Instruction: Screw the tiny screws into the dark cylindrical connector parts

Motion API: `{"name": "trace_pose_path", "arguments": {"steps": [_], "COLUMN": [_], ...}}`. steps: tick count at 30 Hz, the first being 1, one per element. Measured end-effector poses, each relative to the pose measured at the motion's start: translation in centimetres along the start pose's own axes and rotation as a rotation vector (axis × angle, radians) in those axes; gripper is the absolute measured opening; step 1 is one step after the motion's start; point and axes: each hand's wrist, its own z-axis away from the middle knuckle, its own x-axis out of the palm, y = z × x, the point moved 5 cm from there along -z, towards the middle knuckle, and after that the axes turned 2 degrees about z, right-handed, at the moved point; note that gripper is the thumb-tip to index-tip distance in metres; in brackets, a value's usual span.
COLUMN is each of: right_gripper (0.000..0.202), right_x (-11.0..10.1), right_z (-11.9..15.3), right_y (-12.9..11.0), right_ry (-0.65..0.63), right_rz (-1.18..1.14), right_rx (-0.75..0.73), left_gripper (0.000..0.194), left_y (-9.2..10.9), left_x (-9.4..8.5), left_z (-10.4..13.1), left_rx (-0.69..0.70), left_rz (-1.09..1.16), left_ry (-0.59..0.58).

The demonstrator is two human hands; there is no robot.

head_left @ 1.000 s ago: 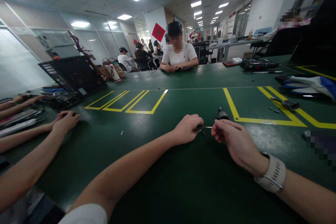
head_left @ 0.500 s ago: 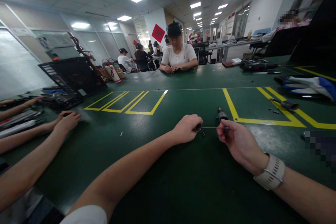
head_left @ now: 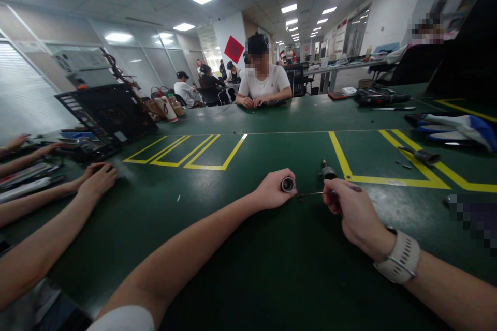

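Observation:
My left hand [head_left: 272, 190] is closed round a dark hollow metal cylinder [head_left: 287, 184], its round open end turned towards me. In my right hand [head_left: 355, 212] is a thin screwdriver [head_left: 312, 194], held by a dark handle that shows partly between the fingers. The shaft points left, and its tip is at a few tiny dark parts [head_left: 300, 198] on the table, just below the cylinder; whether it touches them I cannot tell. Just beyond my right fingers a metal spindle piece [head_left: 328, 169] with a narrow pointed end rests on the green table [head_left: 248, 248].
Right of the hands lie a dark tapered metal part [head_left: 425, 156], small loose pieces [head_left: 406, 166] and blue-white gloves [head_left: 458, 129]. Yellow tape [head_left: 399, 182] marks the table. A co-worker's hands [head_left: 97, 178] rest at the left, near a black panel [head_left: 112, 114]. Another person [head_left: 264, 80] sits opposite.
The cylinder has turned so its open end faces me. The screwdriver tip has come away from the cylinder and dropped to the tiny parts on the table; my right hand has rotated slightly.

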Motion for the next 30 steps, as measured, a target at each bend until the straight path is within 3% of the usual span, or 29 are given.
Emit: {"name": "trace_pose_path", "arguments": {"steps": [9,17,24,30], "right_gripper": [0.021,0.017,0.027,0.016], "right_x": [-0.2,-0.7,0.7,2.2], "right_z": [0.3,0.4,0.6,1.5], "right_y": [-0.6,-2.1,-1.3,-1.4], "right_ry": [0.037,0.09,-0.034,-0.225], "right_rz": [-0.017,-0.03,0.166,0.417], "right_rx": [-0.058,-0.223,-0.306,-0.439], "left_gripper": [0.015,0.017,0.027,0.045], "left_y": [1.2,1.5,2.3,3.3], "left_x": [0.9,0.9,1.5,1.4], "left_z": [0.2,0.4,0.7,0.9], "left_rx": [0.042,0.067,0.1,0.121], "left_rz": [0.006,0.042,0.008,-0.011], "left_ry": [-0.11,-0.161,-0.196,-0.173]}}
